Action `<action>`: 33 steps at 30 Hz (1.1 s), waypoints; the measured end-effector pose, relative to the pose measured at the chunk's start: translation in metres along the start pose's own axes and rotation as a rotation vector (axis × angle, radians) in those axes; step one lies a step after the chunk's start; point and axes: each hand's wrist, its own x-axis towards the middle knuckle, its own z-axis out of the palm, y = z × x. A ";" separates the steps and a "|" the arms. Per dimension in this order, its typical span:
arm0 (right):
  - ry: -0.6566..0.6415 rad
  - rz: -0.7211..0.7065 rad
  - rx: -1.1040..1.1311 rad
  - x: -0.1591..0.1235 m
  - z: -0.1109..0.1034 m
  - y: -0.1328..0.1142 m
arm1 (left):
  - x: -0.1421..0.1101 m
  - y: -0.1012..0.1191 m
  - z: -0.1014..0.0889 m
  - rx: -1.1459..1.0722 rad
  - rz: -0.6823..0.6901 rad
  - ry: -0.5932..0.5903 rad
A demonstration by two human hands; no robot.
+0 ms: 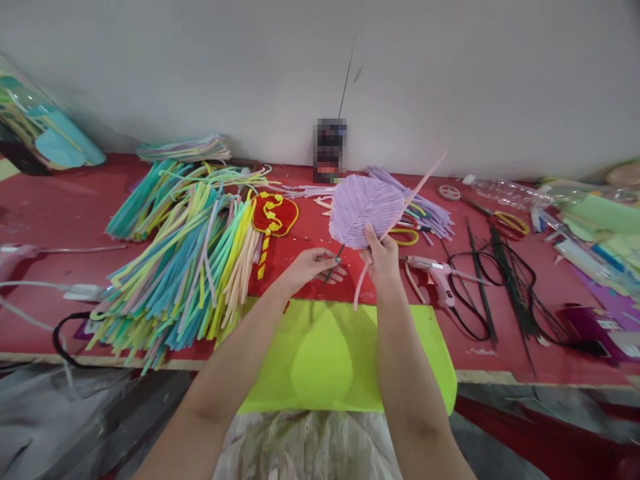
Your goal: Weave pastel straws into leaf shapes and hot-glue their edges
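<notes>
A lavender fan-shaped piece (364, 208), made of chenille stems laid in slanting rows, is held above the red table. Its thin dark green stem (341, 253) slants down to my left hand (316, 267), whose thumb and fingers pinch it. At the lower right edge of the piece is my right hand (381, 257), the thumb pressed on its face. A pink chenille stem (419, 187) runs through the same grip along the right edge, its one end pointing up right and the other hanging below the hand.
Bundled colourful chenille stems (185, 267) lie left, beside a red ornament with yellow trim (275, 213). A pink glue gun (436, 275), scissors (507, 223) and dark green stems (510, 287) lie right. A yellow-green mat (323, 360) covers the table's front edge. More lavender stems (435, 207) lie behind.
</notes>
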 end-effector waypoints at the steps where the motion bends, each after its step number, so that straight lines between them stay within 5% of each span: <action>1: -0.001 -0.005 -0.013 0.000 0.000 0.000 | 0.000 0.000 0.000 -0.001 -0.005 0.001; 33: -0.018 0.004 -0.097 -0.002 0.000 -0.001 | 0.001 -0.002 -0.008 0.029 0.040 -0.020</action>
